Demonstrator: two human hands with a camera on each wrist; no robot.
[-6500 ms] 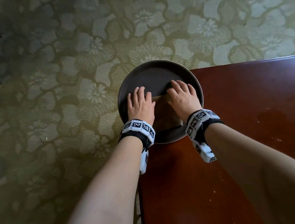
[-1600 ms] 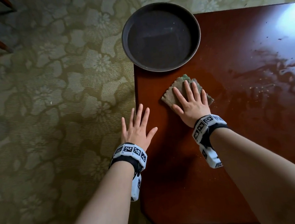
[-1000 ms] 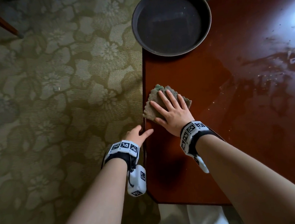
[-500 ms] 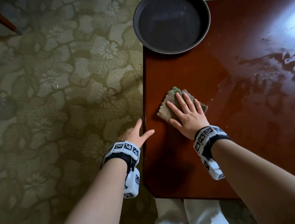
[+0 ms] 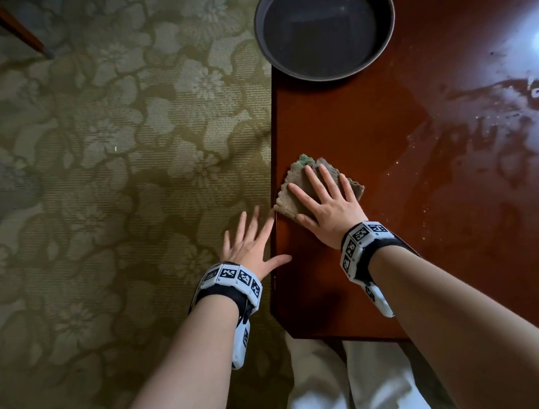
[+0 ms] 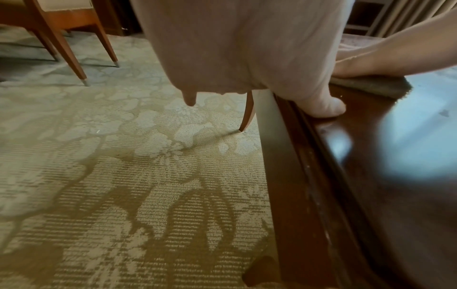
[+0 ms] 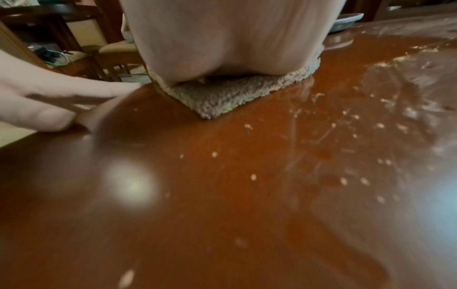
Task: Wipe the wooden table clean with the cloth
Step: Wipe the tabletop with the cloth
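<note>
Right hand [image 5: 331, 213] lies flat on the cloth [image 5: 295, 182], fingers [image 5: 316, 180] straight and spread, pressing it onto the wooden counter [image 5: 387, 148]. Cloth sits near the counter's left edge, at the near end. Left hand [image 5: 252, 241] is open beside that edge, fingers [image 5: 240, 223] spread wide over the carpet [image 5: 97, 186], thumb tip touching the counter rim, holding nothing. Dark round tray [image 5: 328, 68] sits at the far left corner, overhanging it. Wet streaks and pale crumbs [image 7: 343, 180] lie right of the cloth.
</note>
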